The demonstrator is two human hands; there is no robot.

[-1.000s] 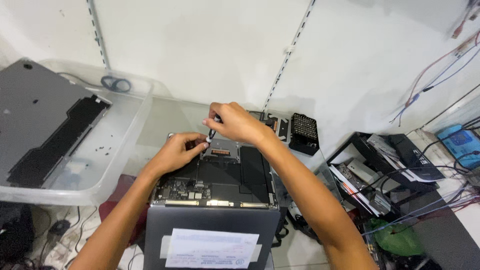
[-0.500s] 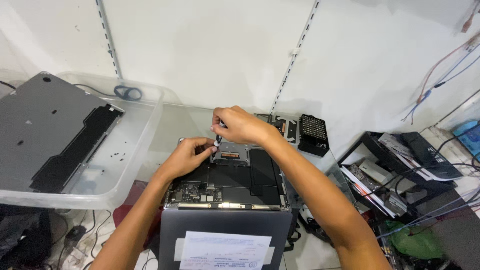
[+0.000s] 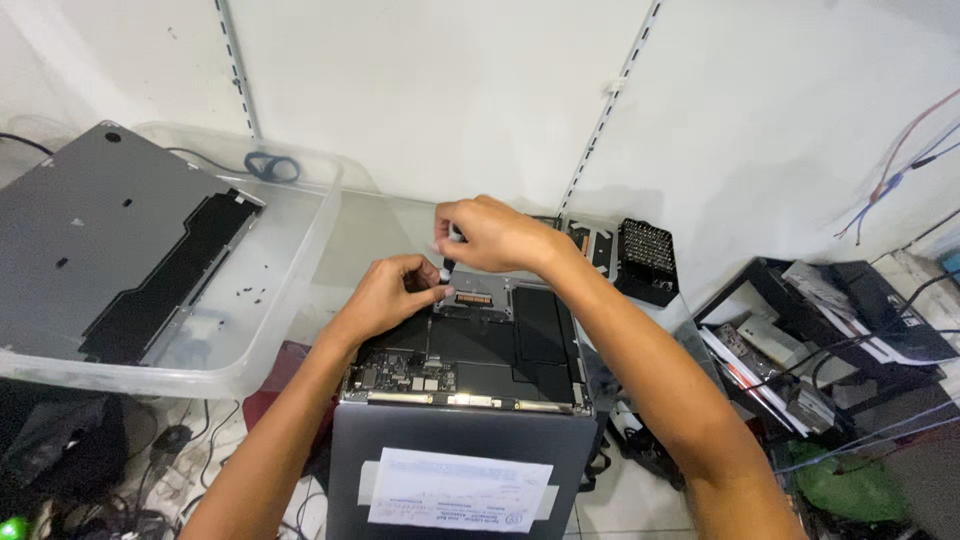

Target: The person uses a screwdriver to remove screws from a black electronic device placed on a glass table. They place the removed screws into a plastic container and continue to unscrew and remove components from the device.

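We pinch a thin dark tool (image 3: 449,262) in our right hand (image 3: 492,235); our left hand (image 3: 388,297) pinches something too small to tell above the opened grey metal laptop (image 3: 470,345).

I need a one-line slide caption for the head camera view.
Both hands, left hand and right hand, work on an opened laptop beside a clear plastic bin.

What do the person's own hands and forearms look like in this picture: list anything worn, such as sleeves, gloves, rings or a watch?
Both arms are bare from the frame's lower edge to the fingertips. The left hand and right hand wear no gloves, and no sleeves, watch, bracelet or rings show. No markings can be seen on either forearm.
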